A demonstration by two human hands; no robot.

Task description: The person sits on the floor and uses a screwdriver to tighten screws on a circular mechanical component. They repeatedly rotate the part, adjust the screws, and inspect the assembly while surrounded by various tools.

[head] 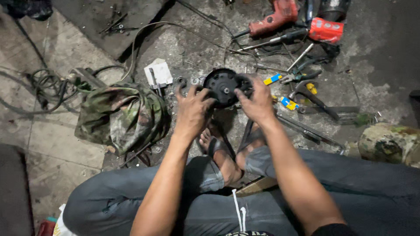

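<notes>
both arms reach forward, left hand [192, 111] and right hand [258, 102] each in a closed grip on the black round part [224, 86].

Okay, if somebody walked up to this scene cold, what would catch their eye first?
Both hands, the left hand and the right hand, grip a round black wheel-like part at the centre, above sandalled feet. A red power drill lies among scattered tools at the top right, and a camouflage bag sits on the floor to the left.
</notes>
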